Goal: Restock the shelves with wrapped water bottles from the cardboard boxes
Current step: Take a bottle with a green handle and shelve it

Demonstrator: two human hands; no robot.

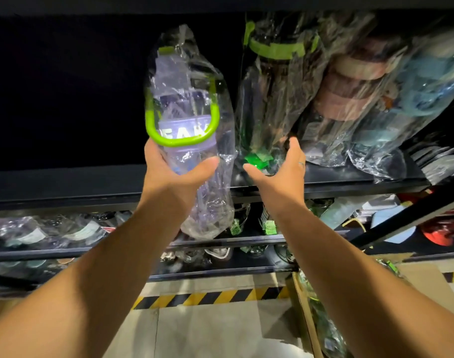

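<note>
A: Left hand (169, 174)?
B: Gripping a wrapped bottle (179, 81): clear, purple tint, lime green handle (153, 125), loose plastic bag round it. Fingers curl round the lower body, thumb across the front
A: Where's the bottle?
B: In the air, roughly upright with a slight tilt, in front of the upper shelf (350, 186), above its front edge and left of the stock standing there. The bottom of the bag hangs below that edge
A: Right hand (280, 171)?
B: Open, fingers spread, holding nothing. Ring (301, 164) on one finger. It's at the front edge, just beside the held bottle, with the fingertips up near the wrap of a dark bottle (277, 81) with a green band. Touching or not, cannot tell
A: Rest of that shelf?
B: Right of the dark one is a brown bottle (350, 91) in plastic, then a blue bottle (427, 81) toward the right end, all leaning. The left half is too dark to read
A: Below?
B: Lower shelves (220, 273) with more bagged bottles (40, 233), blurred. Cardboard box (422, 285) on the floor at bottom right, with wrapped items inside. Yellow-black stripe (210, 297) on the floor along the rack's foot
</note>
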